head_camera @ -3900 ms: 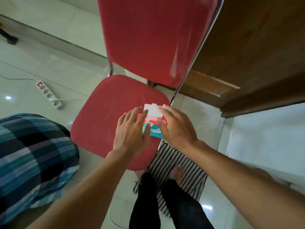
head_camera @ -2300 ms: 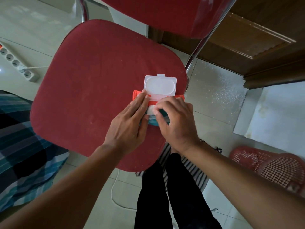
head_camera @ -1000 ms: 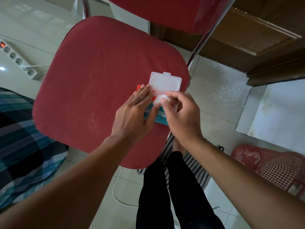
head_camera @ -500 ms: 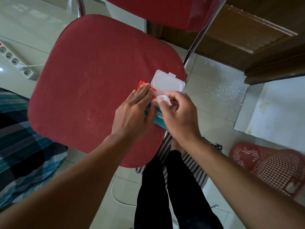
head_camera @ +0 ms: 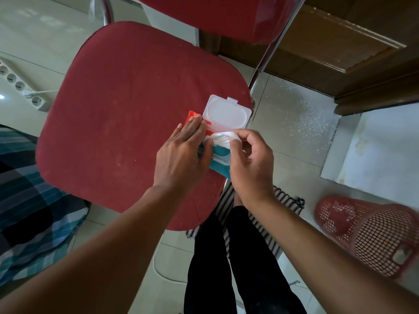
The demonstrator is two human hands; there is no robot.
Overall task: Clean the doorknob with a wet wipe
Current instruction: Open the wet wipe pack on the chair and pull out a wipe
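Note:
A red and teal pack of wet wipes [head_camera: 218, 155] lies at the right edge of a red chair seat [head_camera: 127, 109], its white flip lid [head_camera: 226, 113] standing open. My left hand [head_camera: 181, 155] presses flat on the pack's left side. My right hand [head_camera: 249, 162] pinches a white wet wipe [head_camera: 223, 139] that sticks partly out of the pack's opening. The doorknob is not in view; only the lower part of a brown wooden door [head_camera: 340, 41] shows at the top right.
The chair's red backrest [head_camera: 215, 14] rises at the top. A red mesh basket [head_camera: 371, 234] lies on the floor at the right, a striped mat [head_camera: 281, 200] under my feet, a power strip [head_camera: 20, 87] at the left, and checked cloth [head_camera: 29, 200] at the lower left.
The lid got flipped open, then my right hand pinched a wipe and has drawn it up out of the opening. My left hand has stayed pressed on the pack.

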